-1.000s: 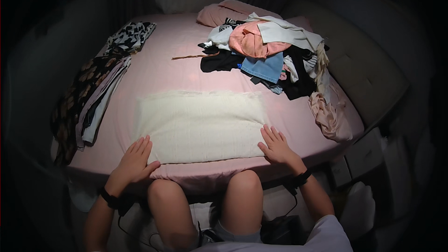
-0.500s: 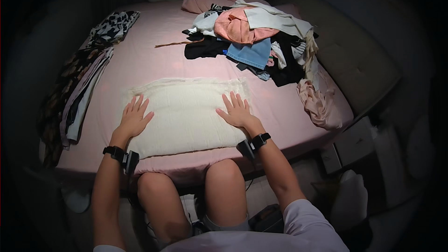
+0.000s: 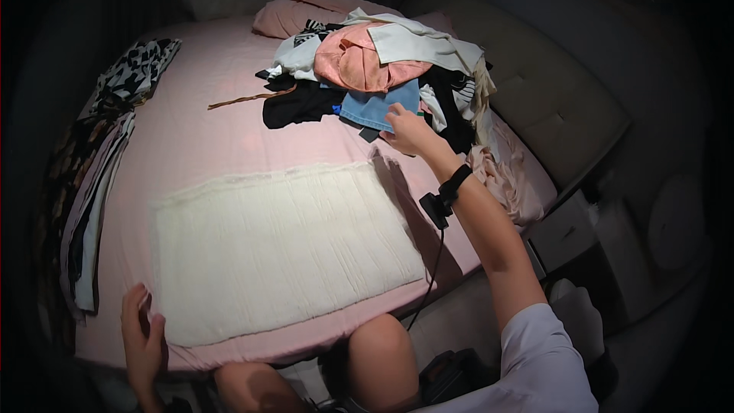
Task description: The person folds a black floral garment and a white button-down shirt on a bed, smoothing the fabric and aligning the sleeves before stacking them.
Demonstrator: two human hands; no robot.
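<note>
A cream folded cloth (image 3: 283,245) with faint creases lies flat on the pink-sheeted bed in front of my knees. Beside its near left corner is my left hand (image 3: 144,336), open, with thumb and fingers apart and holding nothing. My right hand (image 3: 411,130) reaches past the cloth's far right corner to the front of a clothes heap. Its fingers are loosely curved and apart, over the edge of a light blue denim garment (image 3: 375,109), and part of that garment is hidden by them. No grip on it shows. A salmon-pink garment (image 3: 355,61) tops the heap.
Dark, white and patterned clothes (image 3: 92,199) lie along the bed's left edge. Within the heap are a white garment (image 3: 417,47) and a black one (image 3: 302,103). A thin brown strap (image 3: 241,99) sticks out leftward. The padded headboard (image 3: 550,99) stands at the right.
Both hands have left the cream cloth, where they lay flat. My right hand has gone forward to the clothes heap; my left has drawn back toward me. The view has shifted.
</note>
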